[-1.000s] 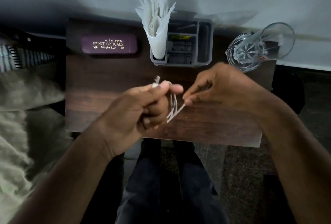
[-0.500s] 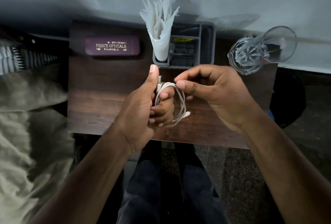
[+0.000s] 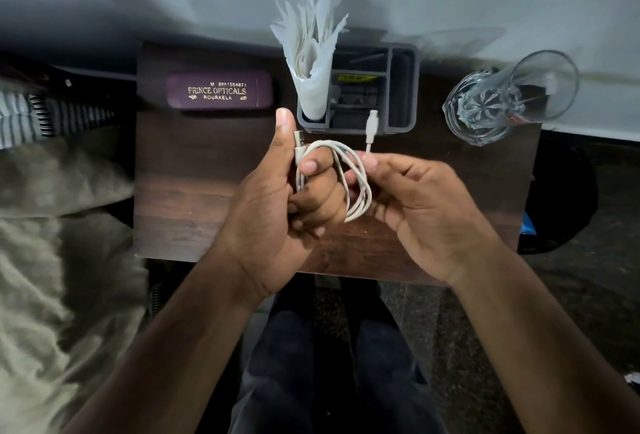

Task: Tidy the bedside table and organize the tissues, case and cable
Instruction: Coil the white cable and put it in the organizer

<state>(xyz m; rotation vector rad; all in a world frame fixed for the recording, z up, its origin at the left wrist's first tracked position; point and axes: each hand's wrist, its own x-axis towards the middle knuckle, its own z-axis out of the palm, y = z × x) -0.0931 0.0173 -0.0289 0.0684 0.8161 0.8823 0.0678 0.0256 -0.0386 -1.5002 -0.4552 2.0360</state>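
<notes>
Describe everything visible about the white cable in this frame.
The white cable is thin and flexible, with a smooth plastic-looking jacket, wound into a few loose loops held above the wooden table. The left hand grips the bundle, one plug sticking up beside its thumb. The right hand pinches the free end, whose small connector points up toward the grey organizer.
</notes>
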